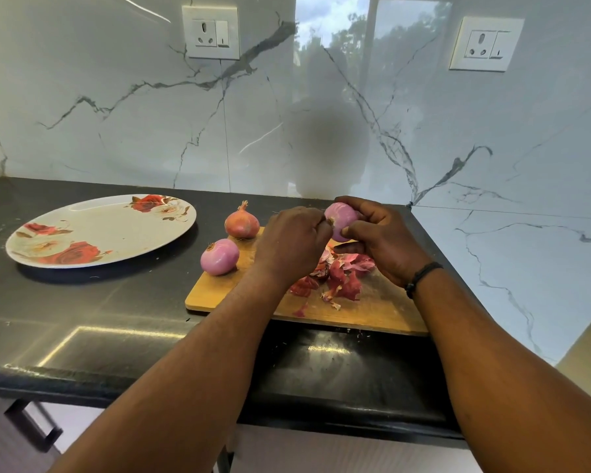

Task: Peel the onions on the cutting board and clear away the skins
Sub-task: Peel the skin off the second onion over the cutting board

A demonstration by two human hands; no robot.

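My right hand [379, 240] grips a peeled purple onion [339, 216] above the wooden cutting board [219, 291]. My left hand [292, 240] is beside it, its fingers pinching at the onion's root end. A second peeled onion [219, 257] lies at the board's left edge. An unpeeled brown-skinned onion [242, 222] stands at the board's far left corner. A heap of red onion skins [338, 273] lies on the board below my hands.
A large oval plate with a rose pattern [99, 230] sits on the black counter [82, 319] to the left of the board. Marble walls close the counter at the back and right. A drawer handle [31, 425] shows below the counter's front edge.
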